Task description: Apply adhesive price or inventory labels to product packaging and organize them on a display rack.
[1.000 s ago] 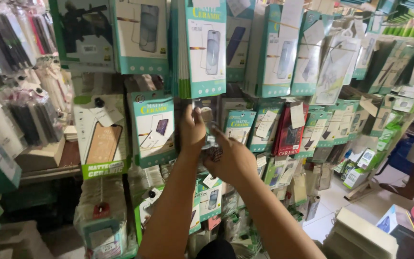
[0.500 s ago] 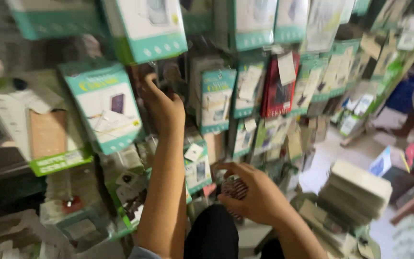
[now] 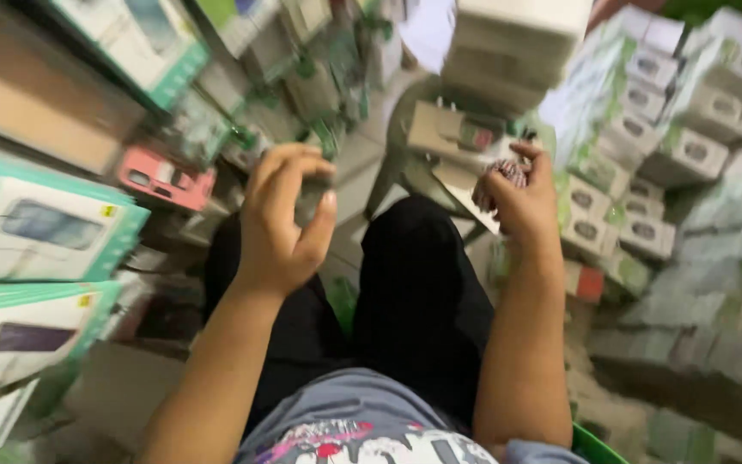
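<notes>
Head view, looking down past my own knees. Since half a second ago both hands have come away from the hanging display of boxed phone accessories, and the view has swung from the rack to the floor; I judge the picking at the rack finished for now. My left hand [image 3: 281,219] curls around a small greyish item [image 3: 313,196], blurred, kind unclear, pinched between thumb and fingers. My right hand [image 3: 521,199] is closed on a small bundle [image 3: 507,174] with a red-and-white speckled look, held above a plastic stool [image 3: 440,142]. Teal-edged cardboard packets [image 3: 40,228] with glossy windows line the rack at left; stacked pale rectangular boxes [image 3: 646,146] stand on the floor at right.
</notes>
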